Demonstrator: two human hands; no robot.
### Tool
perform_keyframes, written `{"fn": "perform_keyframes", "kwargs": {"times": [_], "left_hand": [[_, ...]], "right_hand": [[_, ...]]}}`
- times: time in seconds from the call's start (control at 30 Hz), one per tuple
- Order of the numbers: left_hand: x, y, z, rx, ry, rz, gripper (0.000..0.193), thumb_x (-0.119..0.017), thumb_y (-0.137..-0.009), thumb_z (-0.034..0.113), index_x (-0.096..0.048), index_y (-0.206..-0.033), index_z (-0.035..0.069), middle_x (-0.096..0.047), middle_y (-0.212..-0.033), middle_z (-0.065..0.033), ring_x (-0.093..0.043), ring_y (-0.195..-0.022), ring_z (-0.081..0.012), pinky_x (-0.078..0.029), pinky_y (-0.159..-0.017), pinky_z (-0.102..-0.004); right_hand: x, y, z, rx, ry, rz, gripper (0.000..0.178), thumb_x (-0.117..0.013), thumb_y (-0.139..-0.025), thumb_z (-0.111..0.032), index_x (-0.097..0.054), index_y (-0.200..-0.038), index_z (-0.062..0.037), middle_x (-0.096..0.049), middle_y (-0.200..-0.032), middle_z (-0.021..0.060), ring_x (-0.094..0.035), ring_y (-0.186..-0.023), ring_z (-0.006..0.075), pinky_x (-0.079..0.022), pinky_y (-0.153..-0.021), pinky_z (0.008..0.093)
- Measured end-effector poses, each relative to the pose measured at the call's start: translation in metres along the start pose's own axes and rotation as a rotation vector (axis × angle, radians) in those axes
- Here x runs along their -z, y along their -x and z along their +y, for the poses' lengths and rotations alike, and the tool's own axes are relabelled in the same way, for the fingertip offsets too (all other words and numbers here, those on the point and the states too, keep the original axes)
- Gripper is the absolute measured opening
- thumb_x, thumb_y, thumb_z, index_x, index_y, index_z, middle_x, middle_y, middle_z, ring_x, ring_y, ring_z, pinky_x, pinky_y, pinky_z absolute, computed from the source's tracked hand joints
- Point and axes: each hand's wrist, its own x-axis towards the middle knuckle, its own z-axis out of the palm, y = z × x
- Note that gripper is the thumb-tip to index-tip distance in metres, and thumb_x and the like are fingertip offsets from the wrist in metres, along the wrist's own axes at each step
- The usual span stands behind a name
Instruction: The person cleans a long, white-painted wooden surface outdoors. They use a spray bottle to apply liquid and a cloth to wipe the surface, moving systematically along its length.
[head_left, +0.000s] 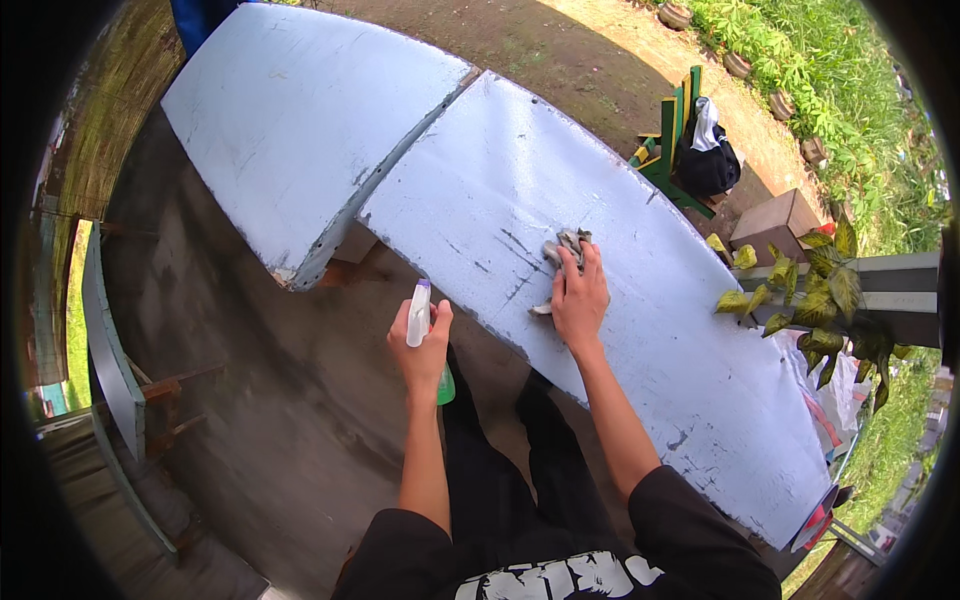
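Observation:
My left hand (422, 348) is wrapped round a spray bottle with a white trigger head (418, 315) and a green body, held just off the near edge of a pale, scuffed table (640, 330). The bottle's middle is hidden behind the hand. On the tabletop, my right hand (582, 300) presses a crumpled grey cloth (568, 245) against the surface, close to some dark scratches. Part of the cloth sticks out left of the hand.
A second pale table (310, 90) adjoins at the far left, with a narrow gap between. Leafy vines (830, 290) hang by a post at right. Beyond stand a green and yellow chair (672, 140) with a black bag (708, 165), and a cardboard box (775, 220).

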Motion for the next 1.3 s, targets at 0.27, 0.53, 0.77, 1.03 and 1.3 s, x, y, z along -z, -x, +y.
{"fn": "perform_keyframes", "kwargs": {"times": [0.27,0.53,0.77,1.03,1.3], "left_hand": [[0.018,-0.055,0.011,-0.019,0.022,-0.134,0.025,-0.077,-0.085,0.015,-0.060,-0.074,0.001,-0.059,-0.061,-0.0067,-0.055,-0.054,-0.0184,-0.046,-0.057,-0.0356],[0.042,-0.105,0.013,0.119,0.135,-0.417,0.021,-0.077,-0.086,0.017,-0.066,-0.082,0.000,-0.060,-0.063,-0.0027,-0.059,-0.060,-0.0105,-0.047,-0.059,-0.0314],[0.052,-0.156,0.009,-0.186,0.109,-0.349,0.018,-0.076,-0.088,0.016,-0.067,-0.087,0.000,-0.065,-0.071,-0.0037,-0.058,-0.062,-0.0115,-0.049,-0.061,-0.0304],[0.020,-0.201,0.070,-0.401,0.327,-0.253,0.009,-0.070,-0.092,0.011,-0.065,-0.092,0.004,-0.065,-0.073,-0.0043,-0.058,-0.061,-0.0115,-0.048,-0.060,-0.0300],[-0.023,-0.214,0.017,-0.538,0.290,-0.130,0.007,-0.059,-0.092,0.003,-0.065,-0.096,0.001,-0.064,-0.076,-0.0065,-0.058,-0.056,-0.0124,-0.046,-0.054,-0.0305]], "right_hand": [[0.051,0.071,0.066,-0.405,0.094,0.080,0.040,-0.057,-0.097,-0.012,-0.060,-0.137,-0.0128,-0.047,-0.149,0.0185,-0.046,-0.139,0.0391,-0.041,-0.112,0.0477],[-0.046,-0.075,-0.018,-0.403,0.118,0.238,0.054,-0.058,-0.096,-0.015,-0.045,-0.149,-0.0090,-0.049,-0.146,0.0199,-0.043,-0.141,0.0394,-0.040,-0.114,0.0489],[-0.074,-0.021,-0.158,0.089,-0.094,-0.095,0.055,-0.066,-0.088,-0.012,-0.053,-0.142,-0.0072,-0.053,-0.145,0.0130,-0.045,-0.143,0.0341,-0.041,-0.114,0.0442],[-0.021,0.006,-0.039,-0.442,0.066,0.101,0.051,-0.059,-0.094,-0.012,-0.051,-0.144,-0.0031,-0.049,-0.149,0.0156,-0.041,-0.145,0.0370,-0.038,-0.116,0.0469],[-0.085,-0.090,-0.117,-0.116,0.005,0.067,0.048,-0.063,-0.091,-0.013,-0.055,-0.137,-0.0022,-0.052,-0.143,0.0143,-0.045,-0.141,0.0344,-0.043,-0.112,0.0438]]}}
